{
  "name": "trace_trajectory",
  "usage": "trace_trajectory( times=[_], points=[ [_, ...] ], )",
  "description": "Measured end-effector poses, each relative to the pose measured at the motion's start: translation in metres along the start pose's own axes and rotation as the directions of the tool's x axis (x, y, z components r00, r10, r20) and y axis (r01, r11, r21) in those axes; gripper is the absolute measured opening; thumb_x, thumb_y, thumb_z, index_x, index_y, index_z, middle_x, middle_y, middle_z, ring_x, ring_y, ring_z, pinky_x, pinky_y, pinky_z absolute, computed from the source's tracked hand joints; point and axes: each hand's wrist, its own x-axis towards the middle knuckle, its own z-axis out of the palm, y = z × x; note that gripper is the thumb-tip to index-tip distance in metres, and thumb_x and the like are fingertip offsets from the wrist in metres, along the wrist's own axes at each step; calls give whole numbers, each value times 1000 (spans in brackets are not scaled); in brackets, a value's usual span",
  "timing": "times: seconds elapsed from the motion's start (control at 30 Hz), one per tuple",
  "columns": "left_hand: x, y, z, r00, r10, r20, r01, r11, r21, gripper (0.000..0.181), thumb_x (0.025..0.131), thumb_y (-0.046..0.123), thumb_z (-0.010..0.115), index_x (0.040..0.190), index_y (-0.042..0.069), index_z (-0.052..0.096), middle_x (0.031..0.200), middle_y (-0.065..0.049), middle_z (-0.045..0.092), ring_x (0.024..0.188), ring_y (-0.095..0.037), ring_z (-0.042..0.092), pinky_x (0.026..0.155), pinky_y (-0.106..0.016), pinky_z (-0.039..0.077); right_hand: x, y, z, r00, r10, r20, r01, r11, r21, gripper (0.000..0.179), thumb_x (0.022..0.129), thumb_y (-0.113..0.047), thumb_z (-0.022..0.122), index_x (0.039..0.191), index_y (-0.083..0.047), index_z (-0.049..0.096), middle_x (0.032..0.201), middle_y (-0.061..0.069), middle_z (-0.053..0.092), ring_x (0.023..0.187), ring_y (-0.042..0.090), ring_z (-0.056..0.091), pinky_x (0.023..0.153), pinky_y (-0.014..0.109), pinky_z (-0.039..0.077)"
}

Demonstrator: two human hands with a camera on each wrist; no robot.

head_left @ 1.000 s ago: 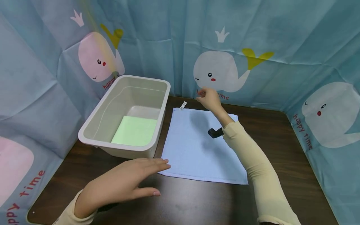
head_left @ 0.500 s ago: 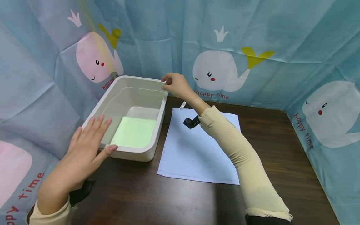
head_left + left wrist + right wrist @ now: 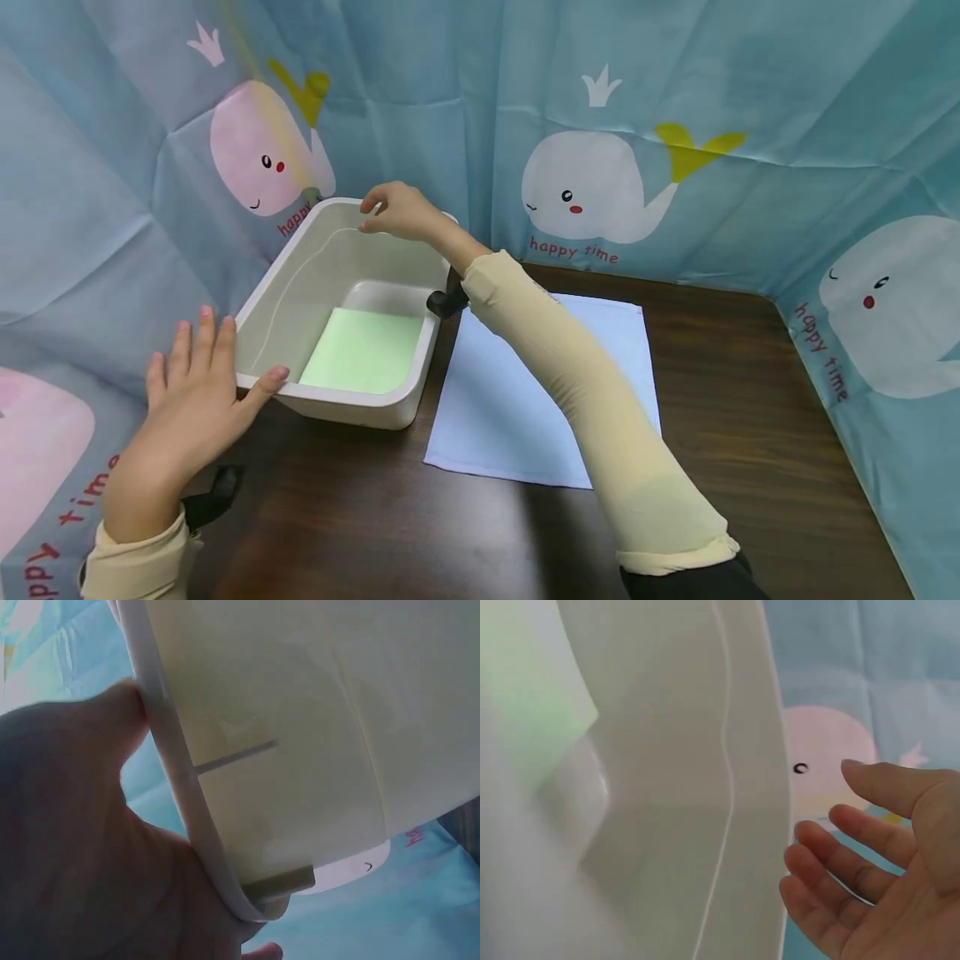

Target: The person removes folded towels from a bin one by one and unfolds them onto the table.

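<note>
A pale grey plastic bin point(image 3: 345, 410) stands at the left of the table, with a folded light-green cloth point(image 3: 363, 350) lying flat on its floor. At the bin's near left corner, my left hand point(image 3: 191, 408) rests against the rim with fingers straight and spread. In the left wrist view its palm and thumb lie along the rim. Over the far end of the bin hovers my right hand point(image 3: 408, 215), fingers loosely bent and holding nothing. The right wrist view shows its fingertips close beside the rim point(image 3: 778, 750). The right forearm hides part of the blue cloth point(image 3: 495, 400) spread on the table.
The dark wooden table point(image 3: 735, 400) extends to the right of the blue cloth. A light-blue curtain point(image 3: 480, 108) printed with whales hangs close behind the bin and along both sides.
My right hand has moved left from above the blue cloth to the bin's far end. My left hand has shifted left from before the bin to its near left corner.
</note>
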Motion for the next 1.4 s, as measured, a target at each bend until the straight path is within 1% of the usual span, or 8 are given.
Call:
trace_trajectory(
  times=[0.37, 0.5, 0.63, 0.8, 0.93, 1.03, 1.17, 1.4],
  points=[
    [-5, 8, 1, 999, -42, -4, 42, 999, -19, 101, 97, 64, 43, 156, -5, -2, 163, -26, -15, 149, -53, -16, 105, -80, -4, 25, -42, 20, 980, 162, 119, -167, 986, 30, 47, 93, -35, 67, 137, -18, 58, 134, -4, 62, 120, 12, 59, 96, 27, 51],
    [-9, 8, 0, 998, -56, -19, 56, 998, -23, 102, 97, 64, 43, 156, -6, -2, 163, -26, -14, 149, -53, -16, 105, -80, -4, 34, -48, 34, 965, 243, 98, -254, 961, 110, 19, 94, -34, 66, 100, -16, 66, 97, -5, 61, 90, 10, 57, 81, 25, 48],
    [-11, 10, 1, 997, -74, -24, 73, 997, -39, 103, 96, 64, 44, 156, -5, -2, 164, -23, -16, 149, -52, -18, 106, -80, -5, 39, -47, 57, 958, 283, 46, -286, 938, 197, 30, 92, -32, 68, 75, -15, 50, 79, -4, 46, 74, 12, 45, 72, 26, 44],
    [-14, 17, 9, 996, -84, -26, 82, 994, -69, 103, 95, 65, 46, 157, -4, -1, 165, -22, -14, 149, -51, -17, 107, -80, -5, 34, -32, 90, 957, 290, -4, -285, 944, 168, 16, 92, -26, 68, 93, -12, 62, 83, -1, 55, 73, 14, 52, 65, 26, 48],
    [-16, 23, 12, 996, -71, -45, 67, 994, -83, 103, 95, 64, 47, 157, -3, 0, 166, -21, -12, 150, -51, -15, 107, -80, -4, 24, -15, 103, 944, 324, 52, -329, 929, 169, 18, 92, -22, 68, 106, -11, 69, 98, 2, 62, 91, 20, 62, 79, 29, 55],
    [-17, 25, 11, 996, -66, -62, 61, 995, -82, 103, 95, 63, 48, 157, -3, 1, 166, -21, -10, 151, -50, -14, 106, -80, -3, 24, -6, 105, 913, 394, 107, -408, 884, 228, 25, 89, -21, 73, 113, -13, 70, 115, 2, 65, 112, 24, 63, 95, 34, 55],
    [-17, 27, 9, 996, -71, -61, 66, 994, -84, 103, 95, 63, 48, 157, -3, 0, 166, -20, -11, 151, -50, -14, 106, -81, -3, 30, -2, 107, 868, 458, 193, -493, 842, 219, 33, 88, -25, 75, 118, -14, 69, 129, 3, 65, 124, 23, 61, 102, 35, 51],
    [-15, 26, 10, 996, -82, -37, 79, 993, -92, 104, 94, 64, 48, 157, -2, -2, 166, -20, -14, 150, -50, -16, 107, -81, -5, 28, -11, 103, 791, 501, 350, -568, 814, 118, 46, 92, -32, 69, 135, -17, 59, 145, 1, 56, 133, 20, 55, 107, 31, 47]
  ],
)
